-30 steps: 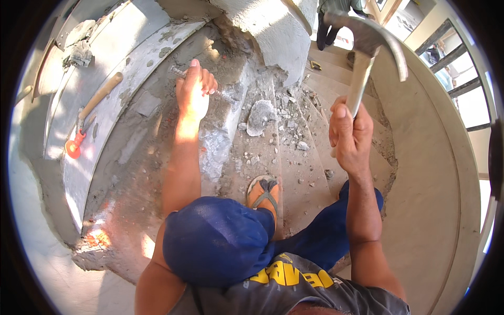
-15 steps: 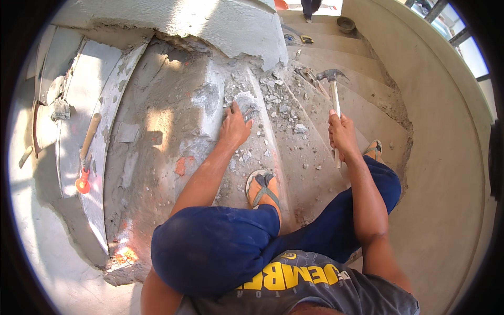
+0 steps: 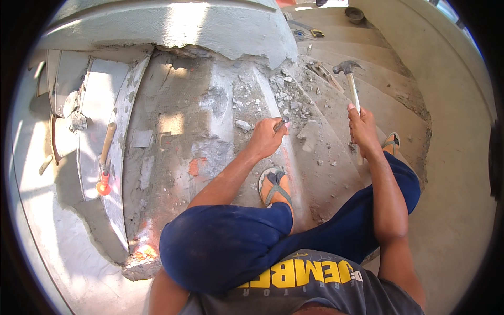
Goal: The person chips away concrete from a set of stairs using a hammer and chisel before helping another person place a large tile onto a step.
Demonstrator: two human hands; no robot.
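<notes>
We see 2 hands at work on rough concrete stairs (image 3: 210,105), w/ 1 tool in each. The left hand (image 3: 265,139) is closed in a fist round 1 small dark chisel (image 3: 280,125); only the chisel's short end shows, poking out past the knuckles toward the rubble, approx. at the edge of a chipped step. The right hand (image 3: 362,128) has its fingers wrapped tight round the handle of 1 claw hammer (image 3: 350,84); the metal head is up & away from us, well apart from the chisel, the handle running down thru the fist.

Counted round them: 1 patch of broken concrete rubble (image 3: 278,94), many small grey bits, just beyond the left hand. 2 feet in flip-flops: 1 sandal (image 3: 274,186) below the left wrist on the step, the other sandal (image 3: 391,140) just beside the right forearm, partly hidden. 2 knees in dark blue trousers (image 3: 226,252).

Off to the left, well apart from both hands, 1 wooden-handled tool (image 3: 106,152) w/ an orange end lies along a step edge; what kind we cannot tell. Farther up the stairs, 1 dark round bowl (image 3: 355,13) and a few small items, too small to tell.
</notes>
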